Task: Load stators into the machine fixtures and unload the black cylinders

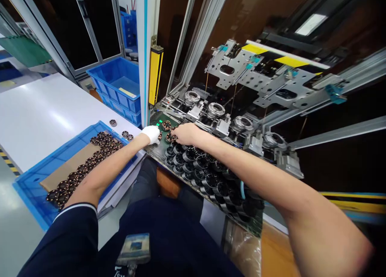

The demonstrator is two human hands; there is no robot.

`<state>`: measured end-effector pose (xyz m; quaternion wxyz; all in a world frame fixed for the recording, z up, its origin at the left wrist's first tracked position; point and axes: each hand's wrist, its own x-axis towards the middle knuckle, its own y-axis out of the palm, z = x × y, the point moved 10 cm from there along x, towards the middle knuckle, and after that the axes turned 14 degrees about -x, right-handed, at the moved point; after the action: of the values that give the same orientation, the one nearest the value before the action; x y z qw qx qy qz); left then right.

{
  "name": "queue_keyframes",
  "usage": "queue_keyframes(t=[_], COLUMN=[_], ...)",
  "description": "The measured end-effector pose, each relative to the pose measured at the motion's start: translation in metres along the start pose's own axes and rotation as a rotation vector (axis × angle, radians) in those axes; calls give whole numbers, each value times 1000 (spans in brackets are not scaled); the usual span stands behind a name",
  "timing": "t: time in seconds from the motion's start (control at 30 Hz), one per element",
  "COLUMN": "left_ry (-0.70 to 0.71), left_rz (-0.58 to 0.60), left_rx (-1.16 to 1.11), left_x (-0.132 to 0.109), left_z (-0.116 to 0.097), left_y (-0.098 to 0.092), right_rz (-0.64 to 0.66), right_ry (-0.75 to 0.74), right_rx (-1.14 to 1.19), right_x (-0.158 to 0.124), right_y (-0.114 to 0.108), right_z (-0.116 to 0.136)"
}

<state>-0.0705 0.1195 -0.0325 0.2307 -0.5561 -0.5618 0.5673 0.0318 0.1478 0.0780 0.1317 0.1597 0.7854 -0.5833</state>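
Note:
My left hand (151,134), in a white glove, rests at the near left corner of the machine bed beside a copper-wound ring part (166,125). Its fingers are curled, and what they hold is hidden. My right hand (184,134) is bare and its fingers pinch another copper-wound ring (169,138) just right of the glove. Below both hands lie rows of black cylindrical housings (196,164). A blue tray (33,180) at the left holds several more copper rings (99,148) on cardboard.
Metal round fixtures (214,110) stand in a row behind my hands under a silver gantry plate (241,68). A yellow light-curtain bar (155,74) stands on the frame post. Stacked blue bins (119,84) sit at the back of the white table (39,112).

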Motion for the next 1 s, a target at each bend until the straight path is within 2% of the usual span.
queue_keyframes(t=[0.1,0.17,0.23,0.3,0.37,0.43,0.47,0.57,0.67,0.73,0.83,0.9,1.0], left_ry=[36,68,111,233,444,624,669,682,687,663,580,552,572], left_rz=[-118,-211,-310,-403,-476,-508,-507,-478,-497,-554,-682,-746,-752], left_rx=[-37,-69,-100,-133,-151,-138,-121,-73,-116,-246,-517,-609,-586], left_x=[6,-5,-26,-51,-75,-91,-94,-91,-99,-109,-113,-100,-53], left_z=[-10,-18,-31,-58,-99,-138,-151,-169,-168,-160,-145,-144,-158], left_y=[-9,-16,-24,-30,-32,-24,-18,-3,-8,-27,-77,-118,-172], right_rz=[-16,-70,-249,-437,-517,-510,-497,-499,-539,-570,-643,-704,-806], right_ry=[114,198,309,431,502,501,489,459,436,434,479,553,649], right_rx=[46,142,315,360,299,263,262,248,251,266,346,470,623], right_x=[-72,-130,-184,-220,-228,-211,-199,-177,-187,-206,-234,-243,-232], right_y=[3,14,26,45,69,92,101,110,100,88,64,53,50], right_z=[-30,-44,-53,-52,-36,-17,-9,4,4,-3,-34,-72,-138])
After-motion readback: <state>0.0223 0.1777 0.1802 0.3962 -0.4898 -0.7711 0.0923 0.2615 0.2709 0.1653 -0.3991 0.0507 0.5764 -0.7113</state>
